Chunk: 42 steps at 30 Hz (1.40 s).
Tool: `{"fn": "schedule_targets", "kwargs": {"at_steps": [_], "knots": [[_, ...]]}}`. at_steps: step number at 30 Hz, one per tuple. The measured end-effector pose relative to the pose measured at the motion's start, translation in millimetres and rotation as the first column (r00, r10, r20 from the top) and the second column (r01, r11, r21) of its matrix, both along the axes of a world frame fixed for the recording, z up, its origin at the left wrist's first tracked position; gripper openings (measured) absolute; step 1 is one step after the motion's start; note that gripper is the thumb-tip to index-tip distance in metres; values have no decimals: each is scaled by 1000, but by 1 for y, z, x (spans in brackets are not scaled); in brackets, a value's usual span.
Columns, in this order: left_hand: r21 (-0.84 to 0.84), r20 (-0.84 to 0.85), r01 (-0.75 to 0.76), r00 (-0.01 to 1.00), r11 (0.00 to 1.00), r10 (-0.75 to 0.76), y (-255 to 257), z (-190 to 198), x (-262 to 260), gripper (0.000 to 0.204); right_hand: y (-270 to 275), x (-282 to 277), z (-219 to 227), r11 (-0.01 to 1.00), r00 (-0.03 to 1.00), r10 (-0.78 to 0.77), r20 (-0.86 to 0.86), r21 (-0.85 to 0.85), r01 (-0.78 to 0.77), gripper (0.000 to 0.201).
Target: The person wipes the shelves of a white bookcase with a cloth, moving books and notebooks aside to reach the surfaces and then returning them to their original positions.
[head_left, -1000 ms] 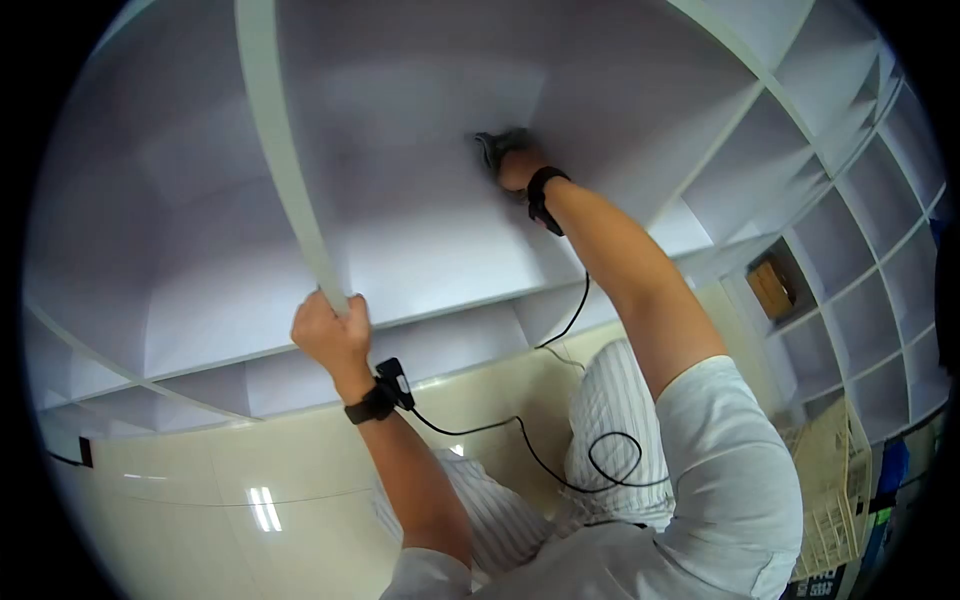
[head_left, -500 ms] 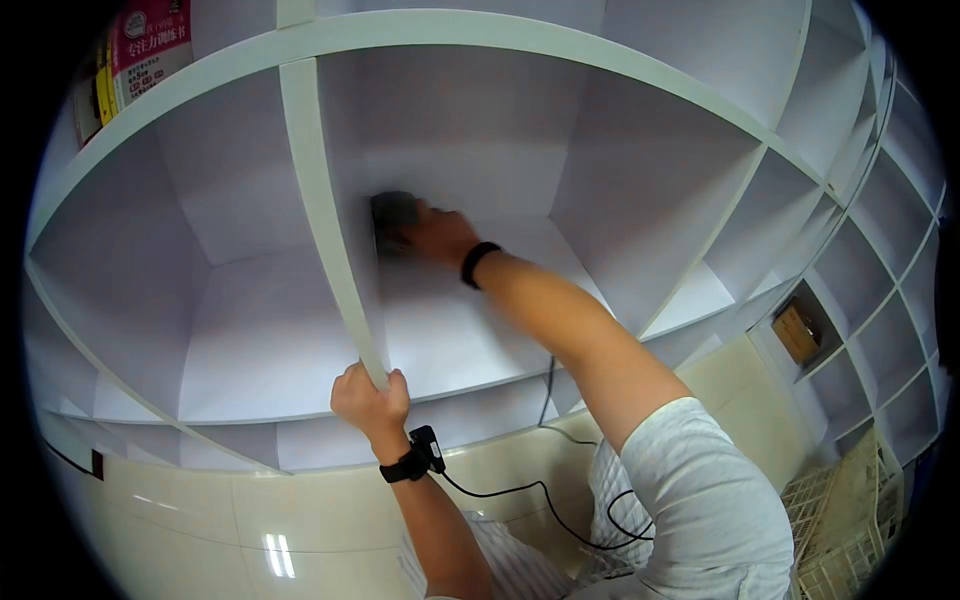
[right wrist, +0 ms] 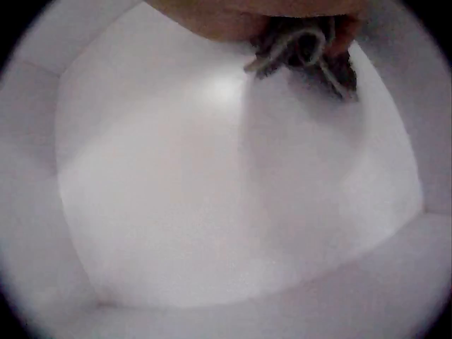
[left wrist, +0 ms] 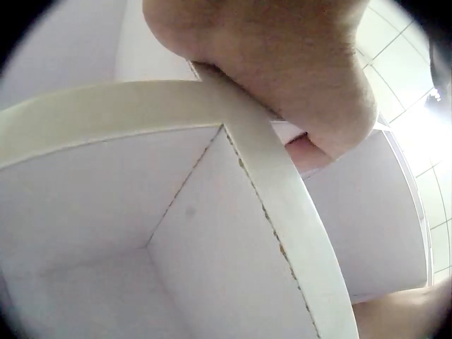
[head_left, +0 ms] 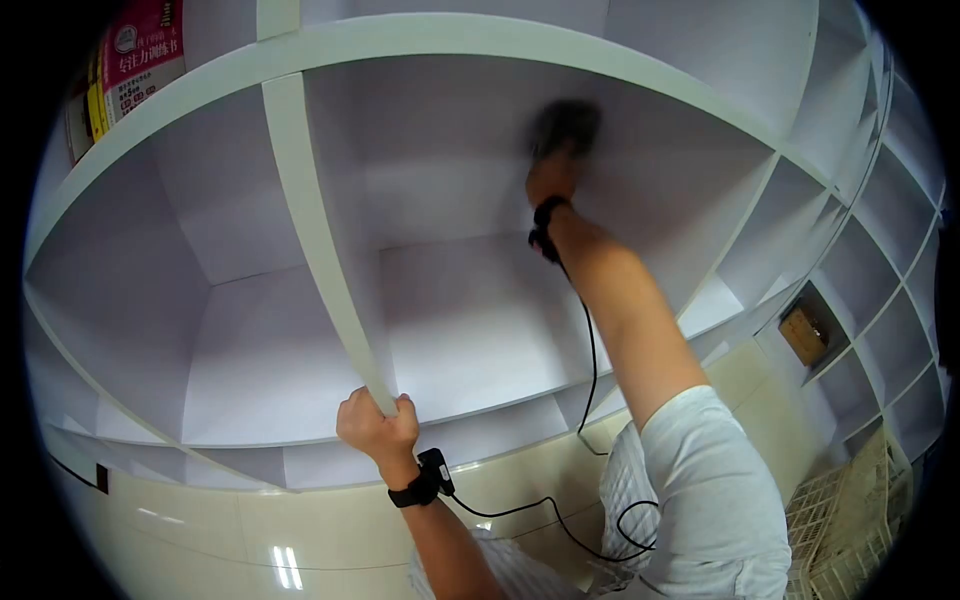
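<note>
A white cubby shelf unit [head_left: 440,40] fills the head view. My left hand [head_left: 375,425] grips the front edge of the vertical divider [head_left: 315,240] near its base; in the left wrist view the fingers [left wrist: 282,56] curl round that white edge [left wrist: 282,212]. My right hand [head_left: 552,175] reaches deep into the compartment and holds a dark grey cloth [head_left: 565,125] against the upper back wall. In the right wrist view the crumpled cloth [right wrist: 304,46] sits bunched under the hand against the white panel [right wrist: 212,183].
Books with red and yellow covers [head_left: 130,55] stand in an upper left cubby. A brown box [head_left: 803,333] sits in a cubby at the right. A white wire rack [head_left: 850,520] stands on the cream floor [head_left: 200,520] at lower right. Black cables [head_left: 560,520] trail from both wrists.
My right hand has swept the cloth from the left side of the compartment by the divider up to the upper right back wall. The left hand keeps its grip on the divider.
</note>
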State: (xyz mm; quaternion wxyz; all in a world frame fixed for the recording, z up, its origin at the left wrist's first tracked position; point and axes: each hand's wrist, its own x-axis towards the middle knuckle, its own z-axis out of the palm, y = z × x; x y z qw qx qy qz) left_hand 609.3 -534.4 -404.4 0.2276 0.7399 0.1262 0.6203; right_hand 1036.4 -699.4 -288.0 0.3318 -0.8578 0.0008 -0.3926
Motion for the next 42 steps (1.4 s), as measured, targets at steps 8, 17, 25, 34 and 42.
{"fn": "schedule_targets", "kwargs": {"at_steps": [8, 17, 25, 34, 42], "knots": [[-17, -63, 40, 997, 999, -41, -5, 6, -4, 12, 84, -49, 100, 980, 845, 199, 496, -104, -170, 63], [47, -8, 12, 1000, 999, -12, -1, -1, 1, 18, 111, -120, 110, 632, 780, 459, 425, -773, 49, 41], [35, -31, -41, 999, 999, 42, -2, 2, 2, 16, 14, -153, 145, 823, 554, 519, 650, -555, -121, 32], [52, -69, -47, 996, 998, 51, 3, 0, 0, 55, -51, -173, 119, 678, 671, 68, 739, 459, -574, 27], [55, -39, -45, 998, 997, 47, 3, 4, -3, 57, -100, -232, 103, 882, 797, -366, 480, -93, 462, 78]]}}
